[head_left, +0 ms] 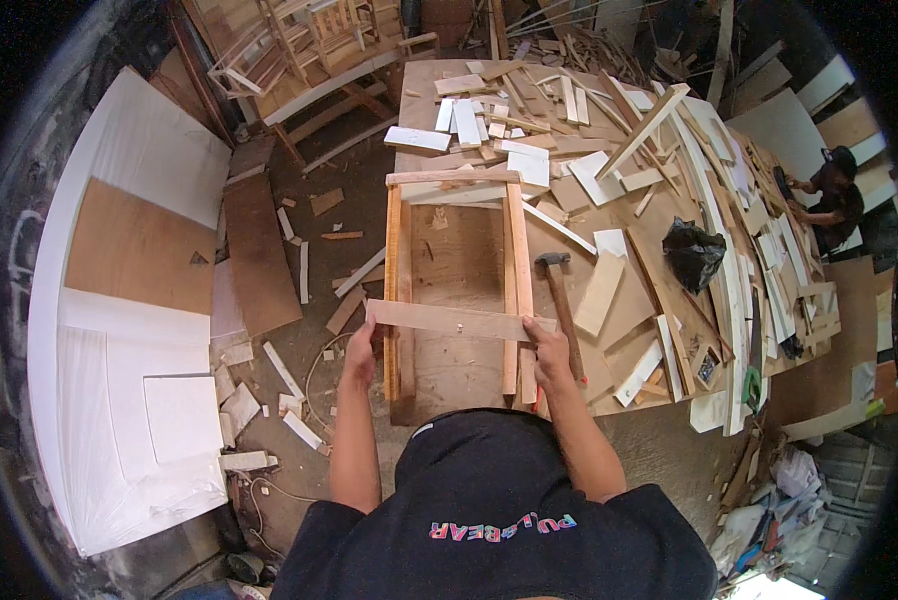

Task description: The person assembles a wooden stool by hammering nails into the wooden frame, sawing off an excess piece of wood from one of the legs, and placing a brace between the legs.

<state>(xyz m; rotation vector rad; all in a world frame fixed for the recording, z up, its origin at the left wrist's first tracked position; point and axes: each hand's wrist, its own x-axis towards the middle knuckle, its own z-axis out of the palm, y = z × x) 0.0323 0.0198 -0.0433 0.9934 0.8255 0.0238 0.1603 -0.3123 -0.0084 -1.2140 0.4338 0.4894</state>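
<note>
A thin, flat wooden board (pixel 419 318) lies crosswise between my hands, over the near half of a narrow wooden frame (pixel 514 250). My left hand (pixel 360 355) grips the board's left end, just outside the frame's left rail. At the other end, my right hand (pixel 547 352) holds the board above the right rail. The frame has two long rails joined by a crosspiece at the far end, and it rests on the worktable (pixel 569 150). A hammer (pixel 561 305) with a wooden handle lies beside my right hand.
Wood offcuts (pixel 599 290) and white strips cover the table. A black plastic bag (pixel 694 255) sits to the right, near a green-handled saw (pixel 752 388). White panels (pixel 129 420) lean at the left above scraps on the floor. Another person (pixel 834 195) is at far right.
</note>
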